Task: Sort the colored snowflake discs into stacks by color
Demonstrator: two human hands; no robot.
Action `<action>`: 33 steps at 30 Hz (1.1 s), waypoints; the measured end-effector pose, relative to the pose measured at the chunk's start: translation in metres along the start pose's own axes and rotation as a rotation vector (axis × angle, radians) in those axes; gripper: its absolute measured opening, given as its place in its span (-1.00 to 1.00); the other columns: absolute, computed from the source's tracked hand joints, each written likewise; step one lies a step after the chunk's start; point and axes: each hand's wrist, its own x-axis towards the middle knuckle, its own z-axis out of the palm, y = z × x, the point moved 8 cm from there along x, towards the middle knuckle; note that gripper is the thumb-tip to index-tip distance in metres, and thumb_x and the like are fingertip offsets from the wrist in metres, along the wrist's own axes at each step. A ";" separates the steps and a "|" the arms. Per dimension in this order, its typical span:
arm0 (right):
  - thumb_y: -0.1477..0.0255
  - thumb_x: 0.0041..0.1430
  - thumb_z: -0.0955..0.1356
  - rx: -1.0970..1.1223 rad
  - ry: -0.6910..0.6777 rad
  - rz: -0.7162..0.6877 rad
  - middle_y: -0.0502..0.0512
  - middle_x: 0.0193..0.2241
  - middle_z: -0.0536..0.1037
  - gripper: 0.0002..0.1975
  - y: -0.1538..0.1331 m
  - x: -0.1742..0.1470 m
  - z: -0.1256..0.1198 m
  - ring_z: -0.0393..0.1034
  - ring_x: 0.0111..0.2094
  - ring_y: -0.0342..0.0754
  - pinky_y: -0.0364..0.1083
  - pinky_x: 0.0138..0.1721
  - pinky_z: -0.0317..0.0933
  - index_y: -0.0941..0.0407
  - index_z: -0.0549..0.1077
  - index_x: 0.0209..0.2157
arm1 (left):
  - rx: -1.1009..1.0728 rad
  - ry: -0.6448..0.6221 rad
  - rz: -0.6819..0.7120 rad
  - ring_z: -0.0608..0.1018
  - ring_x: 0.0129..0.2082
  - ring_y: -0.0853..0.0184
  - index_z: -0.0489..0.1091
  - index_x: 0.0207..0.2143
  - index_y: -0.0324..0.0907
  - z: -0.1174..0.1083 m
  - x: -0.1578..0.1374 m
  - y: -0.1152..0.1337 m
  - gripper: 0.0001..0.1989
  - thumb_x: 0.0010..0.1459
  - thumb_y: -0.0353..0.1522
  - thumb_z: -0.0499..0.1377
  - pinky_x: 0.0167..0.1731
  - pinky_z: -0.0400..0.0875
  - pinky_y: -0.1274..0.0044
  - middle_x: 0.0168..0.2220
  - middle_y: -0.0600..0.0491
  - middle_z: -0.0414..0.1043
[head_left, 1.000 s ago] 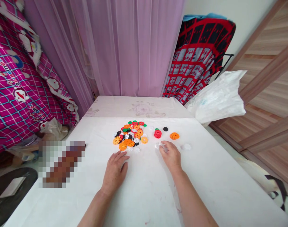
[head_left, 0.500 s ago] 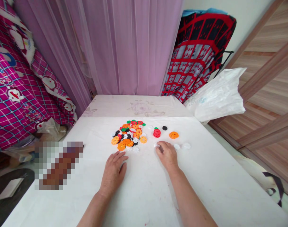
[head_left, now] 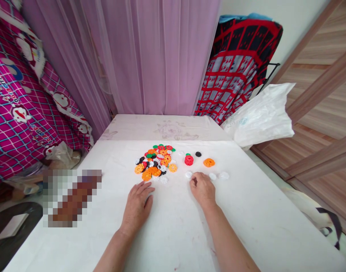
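My left hand (head_left: 138, 202) lies palm down on the white tablecloth, fingers stretched out, its tips near the front of a pile of flower-shaped plastic discs (head_left: 154, 171). The pile mixes orange, red, green, black and white pieces. My right hand (head_left: 202, 189) rests on the table with fingers curled in and nothing visible between them. Just left of its fingertips lies a white disc (head_left: 188, 174), apart from them. Beyond this hand are a red stack of discs (head_left: 189, 160) with a green piece behind it, a black disc (head_left: 198, 154) and orange discs (head_left: 209, 162).
More white discs (head_left: 224, 175) lie right of my right hand, and a pale one (head_left: 180, 153) near the pile. A white plastic bag (head_left: 263, 113) hangs at the table's right back edge. A blurred patch (head_left: 73, 198) covers something on the left.
My right hand has drawn slightly right, away from the white disc it was touching, and let it go. My left hand stays in place. The view has shifted slightly.
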 end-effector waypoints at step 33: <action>0.42 0.08 0.31 0.370 0.068 -0.184 0.06 -0.35 0.53 -0.86 -0.063 -0.004 0.011 0.37 -0.30 -0.05 -0.10 -0.20 0.21 0.07 0.42 -0.27 | -0.056 0.089 -0.024 0.50 0.02 0.16 0.48 -0.16 -0.09 -0.004 0.002 -0.007 -0.72 0.16 -0.44 0.04 0.04 0.39 0.16 -0.03 -0.05 0.52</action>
